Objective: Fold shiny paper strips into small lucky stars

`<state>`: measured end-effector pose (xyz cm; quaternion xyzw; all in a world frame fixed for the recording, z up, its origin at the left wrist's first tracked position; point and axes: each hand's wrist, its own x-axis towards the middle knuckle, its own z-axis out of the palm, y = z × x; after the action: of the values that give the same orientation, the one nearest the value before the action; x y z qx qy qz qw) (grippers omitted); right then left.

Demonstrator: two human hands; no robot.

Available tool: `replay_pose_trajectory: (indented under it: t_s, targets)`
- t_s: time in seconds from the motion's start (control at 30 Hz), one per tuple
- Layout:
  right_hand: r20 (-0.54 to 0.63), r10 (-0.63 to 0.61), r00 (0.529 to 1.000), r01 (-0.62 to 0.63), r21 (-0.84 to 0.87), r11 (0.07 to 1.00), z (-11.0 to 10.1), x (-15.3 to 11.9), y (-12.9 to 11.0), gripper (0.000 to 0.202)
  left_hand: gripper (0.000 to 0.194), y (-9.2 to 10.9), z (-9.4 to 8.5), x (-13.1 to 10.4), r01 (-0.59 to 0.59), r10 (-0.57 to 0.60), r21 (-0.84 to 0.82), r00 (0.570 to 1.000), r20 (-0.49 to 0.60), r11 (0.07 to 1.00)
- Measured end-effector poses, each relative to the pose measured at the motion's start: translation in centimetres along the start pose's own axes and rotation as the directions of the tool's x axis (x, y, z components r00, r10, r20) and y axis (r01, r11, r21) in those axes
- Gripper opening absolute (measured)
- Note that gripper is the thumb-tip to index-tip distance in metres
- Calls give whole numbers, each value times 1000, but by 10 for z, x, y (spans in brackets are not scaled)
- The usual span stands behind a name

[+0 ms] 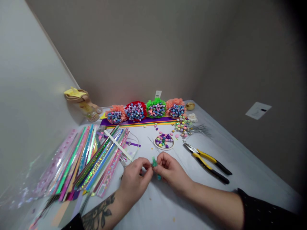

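Observation:
Near the middle of the table, both hands meet around a small green piece (154, 161). My right hand (171, 171) pinches it between thumb and forefinger. My left hand (136, 177) is closed in a pinch against its left side; what lies between those fingertips is too small to make out. A teal bit (159, 177) shows just under the right fingers. Beyond the hands, a round dish (173, 145) holds small purple, pink and green folded stars. Scissors (123, 161) are partly hidden behind the left hand.
Shiny paper strips (100, 166) cover the left side. Yellow and black pliers (208, 163) lie at the right, below loose stars (183, 126) and thin wires (200, 130). Star bouquets (135, 111) line the back beside a yellow-topped jar (90, 111).

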<state>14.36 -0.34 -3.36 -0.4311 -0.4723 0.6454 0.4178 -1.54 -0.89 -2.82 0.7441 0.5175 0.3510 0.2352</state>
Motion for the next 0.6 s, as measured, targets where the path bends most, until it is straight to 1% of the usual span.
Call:
replay_pose_trajectory:
  t_s: [0.1,0.17,0.23,0.3,0.33,0.4,0.47,0.5,0.57,0.6]
  targets:
    - [-40,-114,993,111,-79,991,-2,0,0,30,3,3,1,3,129,-125,-132,991,39,983]
    - [-59,-194,979,180,-192,965,-4,0,-1,22,5,5,2,4,210,-201,-223,978,62,952]
    - [-66,-292,954,258,-311,915,-6,0,-1,19,8,6,2,5,257,-241,-299,966,91,919]
    - [-31,-401,915,356,-403,843,-8,0,-1,23,10,5,3,5,279,-253,-353,960,117,893]
    - [11,-443,896,404,-433,806,-9,0,-1,23,10,5,3,5,283,-253,-372,959,128,884]
    - [94,-485,869,470,-463,752,-11,1,-3,20,10,4,4,5,292,-253,-393,956,150,872]
    - [112,-482,869,473,-469,746,-13,1,-6,17,10,3,4,5,299,-250,-388,953,172,872]
    - [83,-479,874,458,-468,756,-14,2,-7,19,8,2,4,6,297,-245,-372,953,180,879]
    - [-25,-480,877,417,-458,785,-18,4,-9,26,6,2,3,6,281,-226,-313,953,200,907]
    - [-86,-485,870,400,-451,798,-20,5,-9,31,5,2,3,6,266,-211,-274,954,214,924]
